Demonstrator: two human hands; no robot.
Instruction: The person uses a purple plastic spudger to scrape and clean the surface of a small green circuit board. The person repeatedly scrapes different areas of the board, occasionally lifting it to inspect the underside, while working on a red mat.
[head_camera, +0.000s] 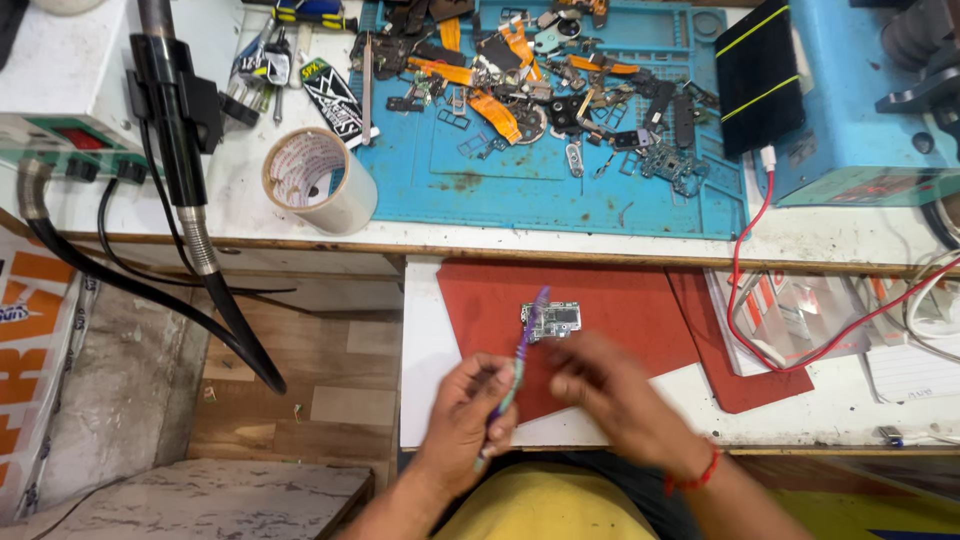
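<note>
Gripping a brush (520, 350) in the left hand (470, 410), bristles by a board (550, 322) pinched at the right hand (600, 385) fingertips; probably light, stiff, fragile, best held by edges.

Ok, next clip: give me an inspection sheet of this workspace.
Surface: red mat on a white bench.
Job's things: small circuit board on the mat; purple-green brush.
Clutter: phone parts on blue mat; tape roll.
Grippers: left hand holds the brush; right hand at the board, blurred.
Cables: red cable from a dark phone; black hose.
Surroundings: wooden floor.
</note>
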